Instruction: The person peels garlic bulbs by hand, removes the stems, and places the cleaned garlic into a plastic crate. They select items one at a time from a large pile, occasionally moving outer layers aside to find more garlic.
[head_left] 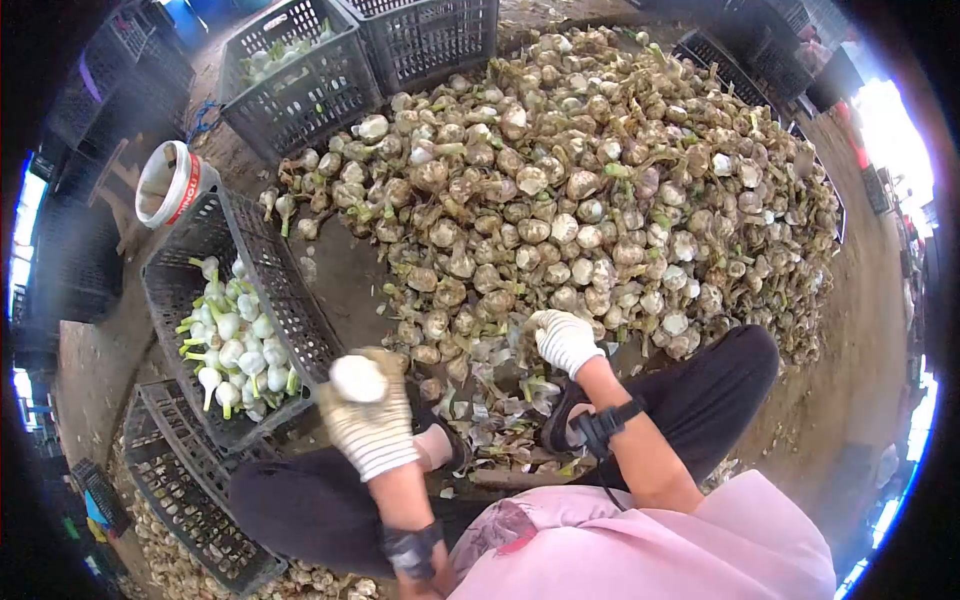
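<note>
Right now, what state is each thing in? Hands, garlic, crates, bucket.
Left hand: gloved, holding a bulb
Held bulb: clean, white
Right hand: gloved, at the pile's near edge; grip unclear
Garlic pile: heaped, mostly brown and dirty
Near crate: partly filled with white bulbs
Far-left crate: holds some bulbs
Bucket: open-topped
Loose skins: scattered between the feet

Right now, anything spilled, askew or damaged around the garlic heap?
Minor, no clear damage: a few stray garlic bulbs lie apart from the garlic heap, near the black crate; peel scraps litter the ground between the shoes, uncollected.
</note>
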